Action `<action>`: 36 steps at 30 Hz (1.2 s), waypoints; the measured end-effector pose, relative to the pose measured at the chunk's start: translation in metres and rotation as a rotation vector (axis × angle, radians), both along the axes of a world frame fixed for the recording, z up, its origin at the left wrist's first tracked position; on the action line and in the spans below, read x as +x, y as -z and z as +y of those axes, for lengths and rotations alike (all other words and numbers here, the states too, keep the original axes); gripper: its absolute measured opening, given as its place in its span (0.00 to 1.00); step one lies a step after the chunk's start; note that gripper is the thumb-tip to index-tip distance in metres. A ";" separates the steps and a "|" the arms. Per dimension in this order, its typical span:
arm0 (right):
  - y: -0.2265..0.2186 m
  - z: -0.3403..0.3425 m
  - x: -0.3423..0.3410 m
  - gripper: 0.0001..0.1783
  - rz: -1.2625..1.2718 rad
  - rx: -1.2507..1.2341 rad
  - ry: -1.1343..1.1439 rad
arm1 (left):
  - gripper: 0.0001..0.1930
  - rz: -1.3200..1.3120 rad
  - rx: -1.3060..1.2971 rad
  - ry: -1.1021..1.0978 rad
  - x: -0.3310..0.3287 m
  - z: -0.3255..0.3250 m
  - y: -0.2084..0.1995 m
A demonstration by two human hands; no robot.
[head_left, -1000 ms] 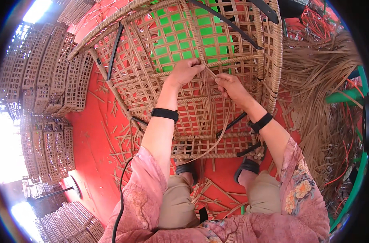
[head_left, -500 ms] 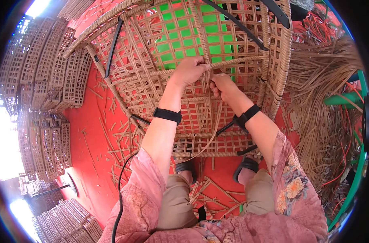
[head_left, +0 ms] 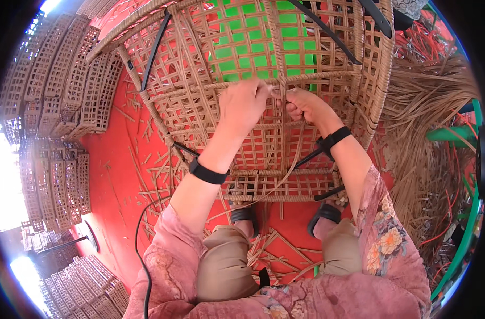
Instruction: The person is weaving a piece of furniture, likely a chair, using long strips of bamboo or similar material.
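Observation:
A woven wicker frame [head_left: 317,58], with cord-wrapped bars and an open lattice, stands tilted in front of me. My left hand [head_left: 243,106] is pinched shut just left of the wrapped central bar [head_left: 275,42], slightly blurred. A short bit of wicker strand [head_left: 275,91] shows between it and the bar. My right hand [head_left: 308,108] is on the bar's other side, fingers curled and pressed together at the crossing; what lies inside its fingers is mostly hidden. A long loose wicker strand [head_left: 291,171] trails down from the bar toward my knees.
Stacks of woven panels [head_left: 51,80] stand along the left. Loose wicker strands [head_left: 418,111] heap at the right beside green tubing [head_left: 452,134]. Behind the lattice sits a green plastic piece [head_left: 242,50]. Cut scraps [head_left: 287,247] litter the red floor [head_left: 106,175]. Black straps [head_left: 156,50] cross the frame.
My left hand has drawn left, away from the central bar and from my right hand. The right hand has shifted a little right. In the picture, the wicker frame sits slightly farther right.

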State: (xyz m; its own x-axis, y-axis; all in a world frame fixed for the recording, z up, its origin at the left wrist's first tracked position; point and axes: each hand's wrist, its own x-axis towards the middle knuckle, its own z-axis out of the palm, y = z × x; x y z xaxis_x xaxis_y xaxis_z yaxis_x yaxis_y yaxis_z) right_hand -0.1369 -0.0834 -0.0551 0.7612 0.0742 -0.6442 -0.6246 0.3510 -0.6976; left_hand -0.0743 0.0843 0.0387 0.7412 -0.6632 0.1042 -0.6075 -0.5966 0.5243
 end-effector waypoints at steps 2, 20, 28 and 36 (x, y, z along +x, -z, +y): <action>-0.007 0.008 0.005 0.21 0.014 -0.005 0.018 | 0.13 0.199 -0.125 -0.091 0.009 0.007 0.043; -0.001 0.005 0.014 0.16 -0.044 -0.520 -0.043 | 0.10 0.988 -0.661 -0.362 0.017 -0.040 0.108; -0.027 0.014 -0.008 0.20 -0.242 -1.466 -0.098 | 0.15 0.432 -0.265 -0.276 0.012 -0.032 0.075; -0.028 0.020 -0.006 0.15 -0.565 -1.682 0.098 | 0.16 0.517 -0.190 -0.046 0.030 -0.021 0.074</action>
State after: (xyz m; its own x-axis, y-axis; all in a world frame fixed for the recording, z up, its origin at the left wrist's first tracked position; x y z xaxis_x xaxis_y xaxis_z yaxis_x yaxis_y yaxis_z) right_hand -0.1433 -0.0632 -0.0272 0.8568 -0.3816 0.3469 -0.2267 -0.8829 -0.4112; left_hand -0.0443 0.0629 -0.0356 0.7553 -0.6340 -0.1660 -0.2180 -0.4819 0.8486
